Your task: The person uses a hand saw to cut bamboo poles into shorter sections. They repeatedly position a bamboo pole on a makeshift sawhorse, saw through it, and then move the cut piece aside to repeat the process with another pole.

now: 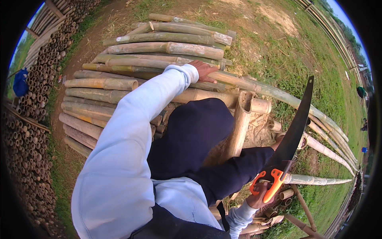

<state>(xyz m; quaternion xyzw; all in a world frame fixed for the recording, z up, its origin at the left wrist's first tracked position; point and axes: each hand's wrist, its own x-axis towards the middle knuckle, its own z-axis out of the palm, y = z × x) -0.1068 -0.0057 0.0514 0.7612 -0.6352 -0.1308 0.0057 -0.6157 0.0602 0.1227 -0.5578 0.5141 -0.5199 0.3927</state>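
Observation:
My left hand (203, 72) grips a long green bamboo pole (274, 92) from above, its thumb and fingers over the near end. The pole slants away to the right and lies across the top of a short notched bamboo post (241, 115). In my right hand (259, 195) is the orange handle of a hand saw (293, 123). Its long dark blade points up and away, apart from the post, and passes in front of part of the long pole. My bent knee is between my arms, close to the post.
Cut bamboo lengths (159, 48) lie side by side on the ground at the left and far side. A tall stack of bamboo pieces (30, 159) stands at the far left, with a blue bag (20, 83) on it. More long poles (324, 148) stretch over grass at the right.

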